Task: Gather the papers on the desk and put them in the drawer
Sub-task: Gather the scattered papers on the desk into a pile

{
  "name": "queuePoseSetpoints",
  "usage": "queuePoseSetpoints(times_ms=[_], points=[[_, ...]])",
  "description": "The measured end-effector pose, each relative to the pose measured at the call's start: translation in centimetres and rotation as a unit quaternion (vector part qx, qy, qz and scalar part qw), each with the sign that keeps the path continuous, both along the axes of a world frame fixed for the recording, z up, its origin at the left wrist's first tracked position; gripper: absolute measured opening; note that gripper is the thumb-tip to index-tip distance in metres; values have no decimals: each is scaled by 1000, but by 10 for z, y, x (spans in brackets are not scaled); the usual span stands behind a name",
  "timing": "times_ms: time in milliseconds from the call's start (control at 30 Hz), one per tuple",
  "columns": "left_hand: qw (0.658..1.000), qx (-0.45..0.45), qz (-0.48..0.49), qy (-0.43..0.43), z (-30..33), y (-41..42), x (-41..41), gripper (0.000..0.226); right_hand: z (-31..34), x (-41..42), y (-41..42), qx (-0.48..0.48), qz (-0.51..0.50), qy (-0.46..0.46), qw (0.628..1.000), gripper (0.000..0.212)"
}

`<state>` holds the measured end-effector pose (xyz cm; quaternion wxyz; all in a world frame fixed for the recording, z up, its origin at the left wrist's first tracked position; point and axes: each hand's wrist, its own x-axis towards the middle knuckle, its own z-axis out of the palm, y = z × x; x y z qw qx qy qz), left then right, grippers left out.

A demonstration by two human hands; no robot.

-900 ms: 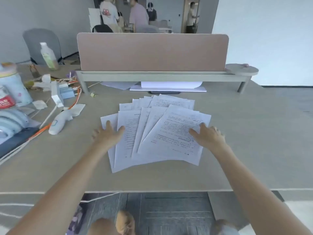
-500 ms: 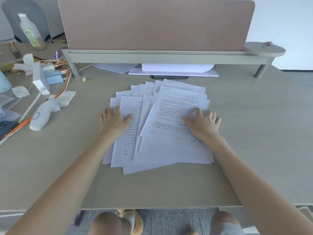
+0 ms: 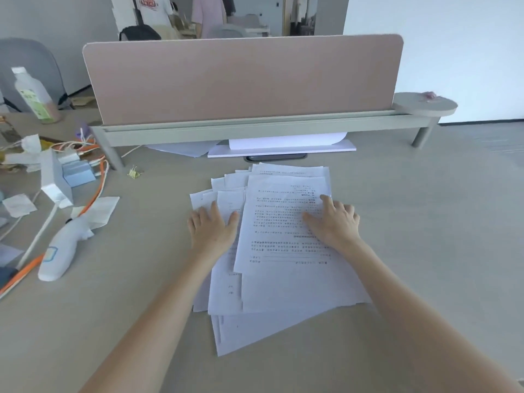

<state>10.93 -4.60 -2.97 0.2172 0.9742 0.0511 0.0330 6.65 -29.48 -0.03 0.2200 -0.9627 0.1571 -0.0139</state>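
Several white printed papers [image 3: 283, 282] lie overlapped in a loose pile in the middle of the beige desk [image 3: 425, 251]. My left hand [image 3: 212, 226] rests flat on the pile's left side with fingers spread. My right hand [image 3: 333, 221] presses flat on the top sheet at the pile's right. Neither hand grips a sheet. No drawer is in view.
A pink divider panel [image 3: 243, 78] on a grey shelf stands behind the pile, with more white sheets [image 3: 280, 147] under it. At the left lie orange cables [image 3: 96, 194], small boxes, a white handheld device [image 3: 61, 251] and a bottle [image 3: 34, 96]. People stand in the background.
Both hands have slid inward, pushing the fanned sheets into a narrower, more overlapped pile. The camera has come closer to the desk.
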Motion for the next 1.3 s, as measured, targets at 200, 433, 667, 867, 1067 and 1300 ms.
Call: queuePoseSetpoints(times_ms=[200,433,667,867,1067,1300], points=[[998,-64,-2,28,13,-8,10,64,17,10,-4,39,28,30,998,70],[997,-53,45,42,17,9,-6,69,19,4,5,12,23,35,999,63],[962,-270,47,0,41,12,-18,62,25,7,9,159,20,24,987,65],[962,-241,100,84,43,63,-20,21,21,6,-6,158,-10,-13,987,51],[983,-111,43,141,50,62,-23,13,15,18,-7,219,-30,-34,975,40],[974,-212,57,48,32,54,-2,12,6,30,-7,258,-53,-49,963,42]])
